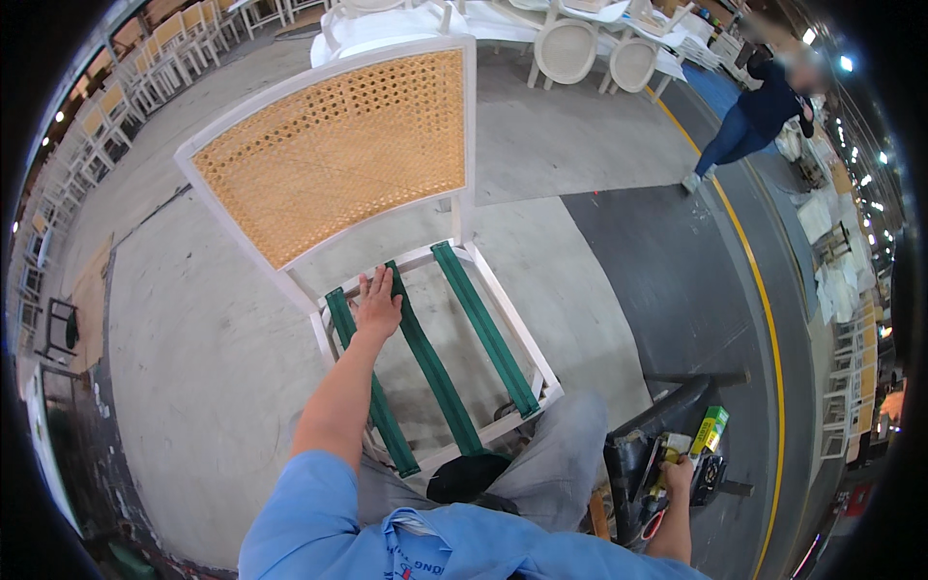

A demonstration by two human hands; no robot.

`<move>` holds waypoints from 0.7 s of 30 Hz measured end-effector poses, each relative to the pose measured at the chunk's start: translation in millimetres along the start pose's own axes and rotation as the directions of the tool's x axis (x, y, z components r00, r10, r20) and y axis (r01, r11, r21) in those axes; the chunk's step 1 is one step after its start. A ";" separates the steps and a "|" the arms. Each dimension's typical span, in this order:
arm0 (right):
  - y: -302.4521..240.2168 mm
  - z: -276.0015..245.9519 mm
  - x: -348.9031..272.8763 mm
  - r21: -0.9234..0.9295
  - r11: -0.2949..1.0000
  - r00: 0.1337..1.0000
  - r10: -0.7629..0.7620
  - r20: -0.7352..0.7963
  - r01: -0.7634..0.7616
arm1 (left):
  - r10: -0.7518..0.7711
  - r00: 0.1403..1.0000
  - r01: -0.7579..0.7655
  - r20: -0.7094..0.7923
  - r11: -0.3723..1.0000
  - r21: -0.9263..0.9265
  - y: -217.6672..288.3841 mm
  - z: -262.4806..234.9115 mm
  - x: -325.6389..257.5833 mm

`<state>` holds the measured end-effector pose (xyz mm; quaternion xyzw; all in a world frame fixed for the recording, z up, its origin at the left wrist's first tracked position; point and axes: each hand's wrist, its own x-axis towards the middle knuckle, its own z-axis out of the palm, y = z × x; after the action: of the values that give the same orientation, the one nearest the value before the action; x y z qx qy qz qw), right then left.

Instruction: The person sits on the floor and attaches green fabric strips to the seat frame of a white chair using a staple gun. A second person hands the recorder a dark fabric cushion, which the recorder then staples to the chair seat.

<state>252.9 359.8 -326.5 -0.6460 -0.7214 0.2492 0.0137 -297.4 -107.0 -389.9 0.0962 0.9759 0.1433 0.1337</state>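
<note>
A white wooden chair frame point(518, 331) with a woven cane back point(338, 150) stands in front of me. Three green webbing straps point(483, 327) run front to back across its open seat. My left hand point(376, 305) lies flat on the rear seat rail, fingers spread between the left and middle straps. My right hand point(676, 476) is low at the right, closed on a dark hand tool with yellow-green parts point(703, 447) that sits on a black stand. My knee in grey trousers point(565, 454) presses against the front rail.
Rows of white cane-back chairs point(126, 87) line the left and far side, with round-back chairs point(599, 48) at the top. A person in dark clothes point(759, 116) walks along a yellow floor line point(764, 300) at the upper right. Concrete floor surrounds the chair.
</note>
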 end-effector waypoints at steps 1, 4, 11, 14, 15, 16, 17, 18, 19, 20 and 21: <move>-16.7 8.5 -10.4 0.066 0.998 1.000 -0.011 0.026 0.009 | -0.041 0.999 0.041 0.005 0.999 0.029 -10.6 -4.6 -7.7; -40.1 -0.1 -32.9 0.316 0.935 0.986 -0.164 -0.006 0.158 | -0.048 0.999 0.048 0.026 0.999 0.010 -8.9 -4.2 -6.6; -180.5 -7.0 -73.2 0.579 0.757 0.840 -0.499 0.211 0.304 | -0.055 0.999 0.055 0.002 0.996 -0.072 -6.9 3.5 -4.9; -281.0 18.6 -105.7 0.637 0.754 0.680 -0.552 0.483 0.160 | -0.045 0.998 0.043 -0.042 0.997 -0.060 -10.0 4.5 -6.6; -320.4 32.2 -126.4 0.651 0.747 0.583 -0.592 0.557 0.137 | -0.052 0.998 0.049 -0.045 0.997 -0.059 -14.1 3.4 -7.5; -349.7 50.9 -137.2 0.654 0.735 0.521 -0.635 0.570 0.180 | -0.048 0.998 0.045 -0.049 0.997 -0.065 -15.1 2.4 -6.7; -375.3 73.4 -145.1 0.655 0.722 0.462 -0.670 0.581 0.223 | -0.040 0.998 0.037 -0.051 0.997 -0.074 -13.9 2.9 -5.6; -402.5 97.8 -158.4 0.671 0.705 0.395 -0.698 0.597 0.230 | -0.041 0.998 0.037 -0.037 0.995 -0.091 -13.4 3.0 -5.4; -428.4 122.7 -171.0 0.688 0.687 0.328 -0.722 0.609 0.236 | -0.039 0.999 0.036 -0.024 0.994 -0.107 -12.5 1.8 -5.3; -452.3 144.2 -179.0 0.625 0.740 0.307 -0.672 0.674 0.248 | -0.035 0.999 0.033 -0.012 0.992 -0.123 -11.1 0.4 -4.8; -474.1 167.2 -186.8 0.561 0.786 0.281 -0.617 0.735 0.258 | -0.031 0.999 0.030 -0.011 0.991 -0.131 -12.1 -0.8 -3.5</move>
<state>-212.0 107.6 -237.6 -0.1690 -0.7102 0.6556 -0.1930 -296.1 -119.5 -392.0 0.0715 0.9666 0.2053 0.1356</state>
